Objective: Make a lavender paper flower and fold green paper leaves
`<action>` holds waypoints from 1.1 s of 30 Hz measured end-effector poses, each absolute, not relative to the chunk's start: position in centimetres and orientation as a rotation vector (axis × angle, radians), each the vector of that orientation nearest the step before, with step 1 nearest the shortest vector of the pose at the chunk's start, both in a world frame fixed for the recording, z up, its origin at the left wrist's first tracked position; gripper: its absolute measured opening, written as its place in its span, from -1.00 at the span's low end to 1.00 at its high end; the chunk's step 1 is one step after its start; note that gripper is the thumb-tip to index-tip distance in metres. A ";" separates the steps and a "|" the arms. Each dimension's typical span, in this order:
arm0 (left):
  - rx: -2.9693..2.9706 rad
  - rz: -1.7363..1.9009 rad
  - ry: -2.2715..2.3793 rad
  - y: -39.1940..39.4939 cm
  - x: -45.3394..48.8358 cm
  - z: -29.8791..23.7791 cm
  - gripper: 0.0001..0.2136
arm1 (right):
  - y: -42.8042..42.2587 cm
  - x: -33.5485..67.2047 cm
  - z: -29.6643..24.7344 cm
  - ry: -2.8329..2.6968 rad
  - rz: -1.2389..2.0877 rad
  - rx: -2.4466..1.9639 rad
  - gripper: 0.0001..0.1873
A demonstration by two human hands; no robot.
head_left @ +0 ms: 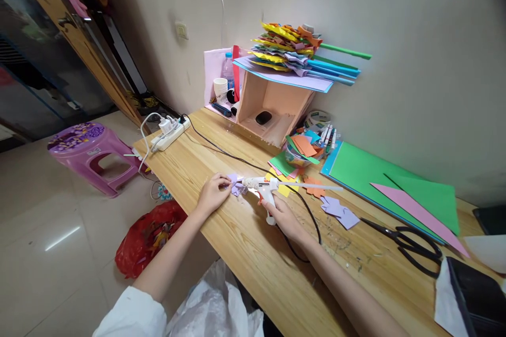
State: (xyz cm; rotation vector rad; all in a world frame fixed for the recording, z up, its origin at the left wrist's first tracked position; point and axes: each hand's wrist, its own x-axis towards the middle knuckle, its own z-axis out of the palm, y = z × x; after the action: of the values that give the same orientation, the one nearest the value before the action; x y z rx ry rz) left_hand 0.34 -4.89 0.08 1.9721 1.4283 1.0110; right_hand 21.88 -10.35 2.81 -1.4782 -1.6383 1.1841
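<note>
Your left hand [213,192] is pinching a small purple paper piece [235,186] between thumb and fingers, just over the tabletop [233,226]. Your right hand [285,216] is gripping a white glue gun [270,187], whose nozzle is pointing toward your left fingertips; purple cutouts [339,211] are lying right of that hand.

A room in a home is indicated: left of the wooden table [237,239], a flower-patterned plastic stool [79,162] is set on tiles [43,274] and a door [93,63] is seen; on the table, coloured paper sheets [363,174] and scissors [389,232] are laid.
</note>
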 end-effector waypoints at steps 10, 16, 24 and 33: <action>1.960 1.016 1.423 -4.7 0.2 -0.6 -0.86 | -9.8 21.7 2.9 -1.726 1.141 -1.486 -0.72; 1.942 1.020 1.416 -4.6 0.1 -0.8 -0.86 | -9.8 21.6 2.9 -1.724 1.154 -1.485 -0.73; 1.954 1.023 1.407 -4.6 0.1 -0.7 -0.87 | -9.7 21.5 2.7 -1.724 1.177 -1.504 -0.71; 1.952 1.023 1.412 -4.6 0.1 -0.8 -0.88 | -9.5 21.5 3.2 -1.766 1.148 -1.516 -0.71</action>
State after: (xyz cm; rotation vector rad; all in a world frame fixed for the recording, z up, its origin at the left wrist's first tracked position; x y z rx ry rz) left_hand 0.11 -4.64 -0.79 1.9516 1.4124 1.0228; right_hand 21.55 -9.46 3.22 -1.5162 -1.7664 1.1482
